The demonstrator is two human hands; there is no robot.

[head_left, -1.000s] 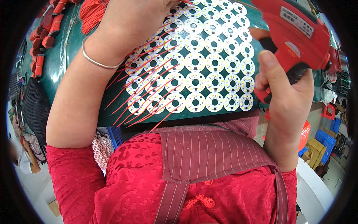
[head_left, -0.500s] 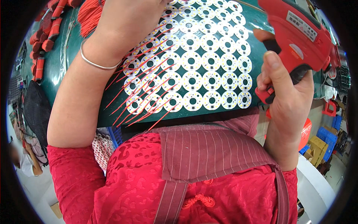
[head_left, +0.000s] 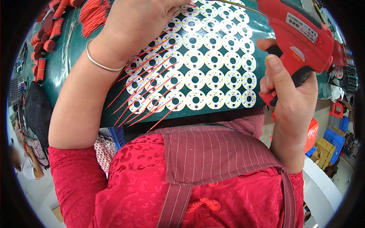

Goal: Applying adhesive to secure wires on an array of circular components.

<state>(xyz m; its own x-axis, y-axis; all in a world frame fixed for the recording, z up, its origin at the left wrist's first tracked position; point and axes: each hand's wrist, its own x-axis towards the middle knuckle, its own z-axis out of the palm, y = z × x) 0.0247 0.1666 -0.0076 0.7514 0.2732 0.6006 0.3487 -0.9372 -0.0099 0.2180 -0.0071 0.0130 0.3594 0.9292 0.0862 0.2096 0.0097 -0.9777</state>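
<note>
Rows of white ring-shaped LED circuit boards (head_left: pixel 190 99) lie close together on the green tabletop (head_left: pixel 61 78). Thin red wires (head_left: pixel 163 118) slant from the boards in the left columns toward the table's near edge. My left hand (head_left: pixel 138 28) reaches over the far left boards, fingers closed, and a short red wire shows at its fingertips. The upper edge of the view cuts off part of those fingers. My right hand (head_left: pixel 291 89) grips a red soldering gun (head_left: pixel 296 42) above the right side of the boards. Its thin metal barrel points left toward my left fingers; the tip is out of view.
A loose pile of red wires (head_left: pixel 93 17) lies at the far left, beside several tied wire bundles (head_left: pixel 55 28). A black mesh bag (head_left: pixel 37 104) hangs at the left. Another person (head_left: pixel 28 167) is beyond it. Blue crates (head_left: pixel 335 141) and a red stool (head_left: pixel 312 133) stand at the right.
My left hand has come slightly right and nearer. The soldering gun has shifted a little left in my right hand's grip. The boards sit slightly higher in the view.
</note>
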